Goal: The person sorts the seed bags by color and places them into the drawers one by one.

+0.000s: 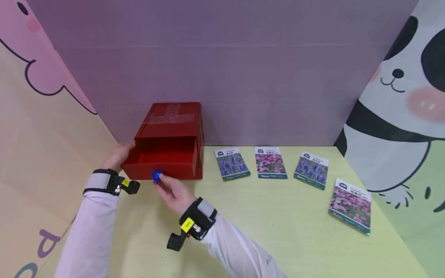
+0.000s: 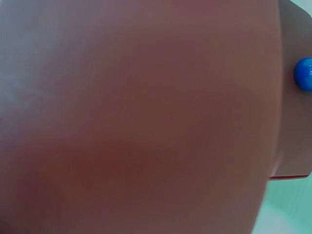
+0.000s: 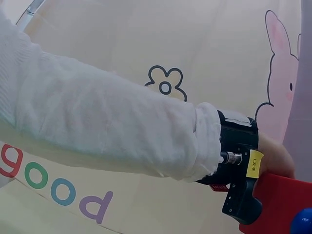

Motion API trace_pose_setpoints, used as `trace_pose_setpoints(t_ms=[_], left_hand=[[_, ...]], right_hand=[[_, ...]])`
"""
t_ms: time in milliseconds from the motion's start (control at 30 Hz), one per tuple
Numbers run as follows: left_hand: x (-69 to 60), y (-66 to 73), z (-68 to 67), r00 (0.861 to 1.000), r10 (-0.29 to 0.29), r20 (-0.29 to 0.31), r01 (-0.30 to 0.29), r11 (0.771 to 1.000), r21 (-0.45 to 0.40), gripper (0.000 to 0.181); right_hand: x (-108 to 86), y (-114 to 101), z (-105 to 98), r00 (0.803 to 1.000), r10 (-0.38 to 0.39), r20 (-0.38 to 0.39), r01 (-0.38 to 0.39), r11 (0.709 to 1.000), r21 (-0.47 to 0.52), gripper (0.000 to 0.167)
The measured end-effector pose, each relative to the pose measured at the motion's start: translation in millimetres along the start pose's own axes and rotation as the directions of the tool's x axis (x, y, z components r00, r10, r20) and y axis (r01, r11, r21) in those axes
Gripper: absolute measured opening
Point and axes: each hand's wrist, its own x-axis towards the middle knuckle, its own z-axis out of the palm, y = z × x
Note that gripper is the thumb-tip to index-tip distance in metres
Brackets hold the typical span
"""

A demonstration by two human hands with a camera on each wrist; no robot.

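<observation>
A red box point(image 1: 174, 125) has its drawer point(image 1: 158, 170) pulled out at the front, with nothing visible inside it. A blue round knob point(image 1: 157, 176) sits on the drawer front; my right hand point(image 1: 177, 195) pinches it between thumb and fingers. My left hand point(image 1: 119, 155) rests against the left side of the box, its fingertips partly hidden there. In the left wrist view, blurred skin point(image 2: 136, 117) fills most of the frame, and the knob point(image 2: 304, 74) shows at the right edge. The right wrist view shows my left hand point(image 3: 277, 156) beside the red drawer point(image 3: 278, 202).
Four flower-picture packets lie to the right of the box: purple point(image 1: 232, 164), pink point(image 1: 271, 163), purple point(image 1: 311, 170) and pink point(image 1: 351, 206). A purple wall point(image 1: 236, 73) stands behind the box, with printed side walls at left and right.
</observation>
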Motion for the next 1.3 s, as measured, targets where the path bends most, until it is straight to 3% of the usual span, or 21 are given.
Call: trace_pose_setpoints(t_ms=[167,433,600,733,833,1033,1133,1300], left_hand=[[-0.9,0.6,-1.0,1.000,0.026,0.007,-0.027,0.999,0.044,0.050],[-10.1,9.6,-2.4,0.998,0.011,0.058,-0.016,0.997,0.079,0.057],[-13.8,22.1,-2.9,0.998,0.056,-0.031,-0.053,0.993,0.107,0.063],[-18.2,31.2,-1.4,0.983,0.131,-0.125,-0.109,0.979,0.174,0.063],[-21.9,36.3,0.5,0.974,0.162,-0.156,-0.127,0.969,0.212,0.065],[-29.5,44.6,6.9,0.962,0.188,-0.197,-0.131,0.954,0.270,0.064],[-33.0,48.7,10.5,0.947,0.234,-0.222,-0.159,0.937,0.311,0.062],[-36.5,55.2,19.2,0.920,0.307,-0.244,-0.209,0.910,0.358,0.060]], right_hand=[[-4.0,-4.3,2.0,1.000,0.024,-0.017,-0.025,0.999,-0.047,0.035],[-8.0,-12.3,3.8,0.999,0.036,0.003,-0.036,0.991,-0.132,0.039],[-8.5,-15.9,-4.0,0.997,0.076,0.002,-0.074,0.972,-0.221,0.042],[-8.9,-19.8,-12.6,0.996,0.091,0.015,-0.082,0.949,-0.305,0.042],[-8.5,-22.2,-17.8,0.998,0.066,0.013,-0.058,0.931,-0.360,0.037],[-8.2,-26.0,-27.6,1.000,-0.014,0.010,0.017,0.879,-0.477,0.032],[-8.5,-28.7,-33.8,0.999,-0.047,0.009,0.044,0.851,-0.524,0.027],[-7.6,-33.7,-42.2,0.993,-0.116,0.012,0.097,0.759,-0.644,0.012]])
